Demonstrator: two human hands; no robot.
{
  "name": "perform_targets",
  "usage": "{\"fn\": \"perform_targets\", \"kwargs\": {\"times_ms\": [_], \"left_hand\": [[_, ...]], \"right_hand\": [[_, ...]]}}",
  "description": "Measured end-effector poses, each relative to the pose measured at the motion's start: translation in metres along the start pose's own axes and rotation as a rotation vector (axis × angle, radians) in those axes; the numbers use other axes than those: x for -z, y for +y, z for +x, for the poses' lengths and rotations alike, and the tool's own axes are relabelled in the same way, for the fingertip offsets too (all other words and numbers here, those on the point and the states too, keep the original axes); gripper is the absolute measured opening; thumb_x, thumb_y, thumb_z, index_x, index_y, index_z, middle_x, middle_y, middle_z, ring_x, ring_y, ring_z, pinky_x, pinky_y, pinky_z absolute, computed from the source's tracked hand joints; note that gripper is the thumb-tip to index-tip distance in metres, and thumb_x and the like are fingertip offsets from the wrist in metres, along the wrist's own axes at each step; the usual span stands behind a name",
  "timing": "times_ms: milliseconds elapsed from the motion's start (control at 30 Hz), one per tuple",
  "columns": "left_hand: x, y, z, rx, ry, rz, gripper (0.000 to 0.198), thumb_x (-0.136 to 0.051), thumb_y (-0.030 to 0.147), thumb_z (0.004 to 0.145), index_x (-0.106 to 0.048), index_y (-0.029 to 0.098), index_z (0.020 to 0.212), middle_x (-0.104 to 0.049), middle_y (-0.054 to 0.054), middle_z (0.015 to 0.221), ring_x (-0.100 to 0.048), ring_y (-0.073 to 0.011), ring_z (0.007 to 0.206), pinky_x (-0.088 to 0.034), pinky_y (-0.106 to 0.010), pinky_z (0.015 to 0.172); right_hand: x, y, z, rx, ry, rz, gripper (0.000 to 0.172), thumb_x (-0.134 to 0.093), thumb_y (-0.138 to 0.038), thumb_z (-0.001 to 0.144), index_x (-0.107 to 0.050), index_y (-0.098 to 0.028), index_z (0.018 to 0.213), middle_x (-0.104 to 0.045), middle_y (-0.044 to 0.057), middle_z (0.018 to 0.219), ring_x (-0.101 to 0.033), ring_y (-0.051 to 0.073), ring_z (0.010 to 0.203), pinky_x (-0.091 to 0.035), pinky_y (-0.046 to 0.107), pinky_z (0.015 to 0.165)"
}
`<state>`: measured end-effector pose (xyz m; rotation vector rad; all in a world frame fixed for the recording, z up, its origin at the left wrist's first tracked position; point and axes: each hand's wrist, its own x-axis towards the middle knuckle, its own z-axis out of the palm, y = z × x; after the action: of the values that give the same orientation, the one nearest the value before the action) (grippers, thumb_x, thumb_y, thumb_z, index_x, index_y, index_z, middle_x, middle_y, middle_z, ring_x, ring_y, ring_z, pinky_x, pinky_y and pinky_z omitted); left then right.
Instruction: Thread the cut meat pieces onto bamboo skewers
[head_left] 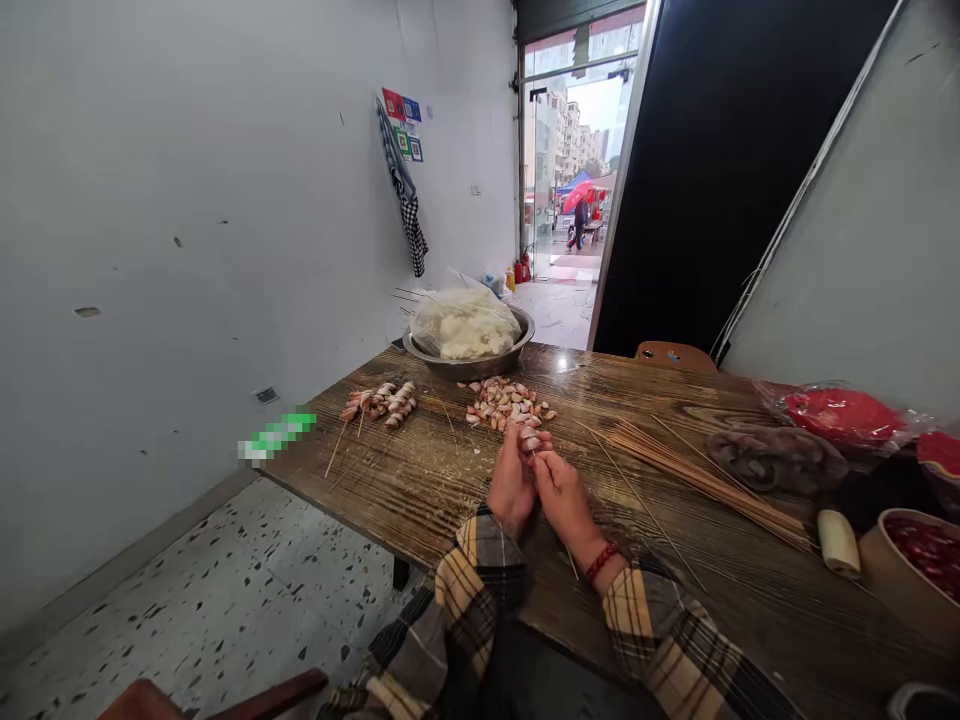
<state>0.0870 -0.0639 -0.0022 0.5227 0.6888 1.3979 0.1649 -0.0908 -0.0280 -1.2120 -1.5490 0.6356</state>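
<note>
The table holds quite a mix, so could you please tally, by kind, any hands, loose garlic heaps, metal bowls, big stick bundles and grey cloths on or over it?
Hands: 2 (left hand, right hand)
Loose garlic heap: 1
Metal bowl: 1
Big stick bundle: 1
Grey cloth: 1
Total: 6

Grained wooden table (607, 385), smooth metal basin (480, 366) (the bag (469, 320) crinkled, glossy plastic), matt wooden skewers (697, 477).

Garlic (530, 441) is partly hidden by the fingers (553, 472), its stick (534, 454) mostly so. Tub (896, 590) is cut off at the right edge. Green patch (281, 434) at the counter's (420, 490) corner is blurred, illegible.
</note>
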Motion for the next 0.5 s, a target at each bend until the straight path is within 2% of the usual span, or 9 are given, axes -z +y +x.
{"fn": "perform_targets", "kwargs": {"times_ms": [100, 200, 367, 500], "left_hand": [[0.004, 0.01, 0.005, 0.0, 0.014, 0.01, 0.042, -0.059, 0.056, 0.08, -0.059, 0.015, 0.09, -0.065, -0.005, 0.078, -0.059, -0.0113, 0.064, -0.044, -0.022, 0.058], [0.008, 0.016, 0.009, -0.03, -0.007, 0.039, 0.038, -0.066, 0.051, 0.077, -0.059, 0.015, 0.088, -0.064, -0.004, 0.075, -0.057, -0.0103, 0.061, -0.045, -0.023, 0.058], [0.012, 0.015, 0.011, -0.039, 0.001, 0.107, 0.031, -0.068, 0.042, 0.075, -0.059, 0.014, 0.084, -0.063, -0.003, 0.071, -0.058, -0.0106, 0.059, -0.042, -0.021, 0.053], [0.011, 0.01, 0.01, -0.056, 0.028, 0.114, 0.026, -0.065, 0.037, 0.075, -0.059, 0.013, 0.083, -0.064, -0.003, 0.071, -0.059, -0.0104, 0.06, -0.044, -0.022, 0.057]], "right_hand": [[0.002, -0.002, -0.001, 0.007, -0.042, -0.012, 0.033, -0.039, -0.034, 0.091, -0.065, -0.018, 0.08, -0.068, 0.005, 0.077, -0.059, 0.017, 0.07, -0.04, 0.025, 0.065], [0.003, -0.003, -0.002, 0.017, -0.084, -0.037, 0.033, -0.039, -0.033, 0.092, -0.065, -0.018, 0.08, -0.067, 0.003, 0.074, -0.058, 0.016, 0.067, -0.037, 0.024, 0.062], [0.001, 0.002, -0.002, 0.026, -0.11, -0.068, 0.03, -0.04, -0.029, 0.091, -0.066, -0.018, 0.08, -0.068, 0.005, 0.078, -0.059, 0.016, 0.07, -0.037, 0.024, 0.064], [-0.002, 0.004, -0.003, 0.01, -0.102, -0.109, 0.031, -0.039, -0.028, 0.091, -0.065, -0.018, 0.078, -0.068, 0.006, 0.078, -0.059, 0.016, 0.072, -0.037, 0.024, 0.065]]}}
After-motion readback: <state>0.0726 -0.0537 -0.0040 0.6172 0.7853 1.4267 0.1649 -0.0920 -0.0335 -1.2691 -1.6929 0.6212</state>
